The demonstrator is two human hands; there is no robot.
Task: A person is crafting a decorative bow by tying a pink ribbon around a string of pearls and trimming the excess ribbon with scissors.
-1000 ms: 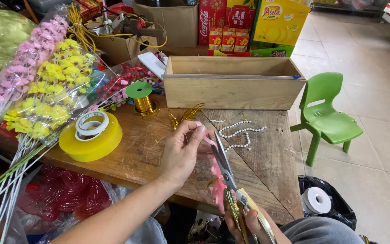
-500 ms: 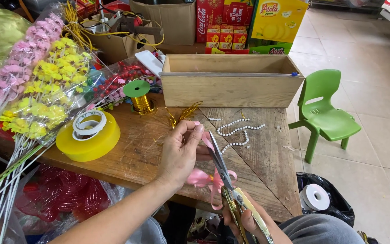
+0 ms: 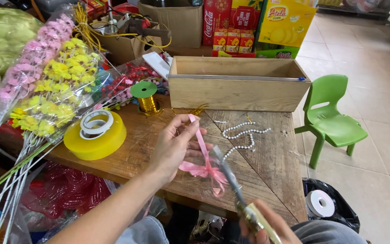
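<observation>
Pink ribbon (image 3: 202,168) is now drawn up into a bow around the clear-wrapped stem (image 3: 231,180) — a moment ago it was looser and lower. I see my left hand (image 3: 174,147) pinching one ribbon tail upward, my right hand (image 3: 267,226) closed around the stem's lower end, both above the wooden table (image 3: 271,167) — the knot looks nearly tightened.

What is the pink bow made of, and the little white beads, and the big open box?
The pink bow looks like thin satin ribbon: soft, slightly shiny, curling loops. The white beads look like plastic pearls on a string, smooth and glossy. The open box seems to be plain unpainted wood, pale with visible grain.
</observation>
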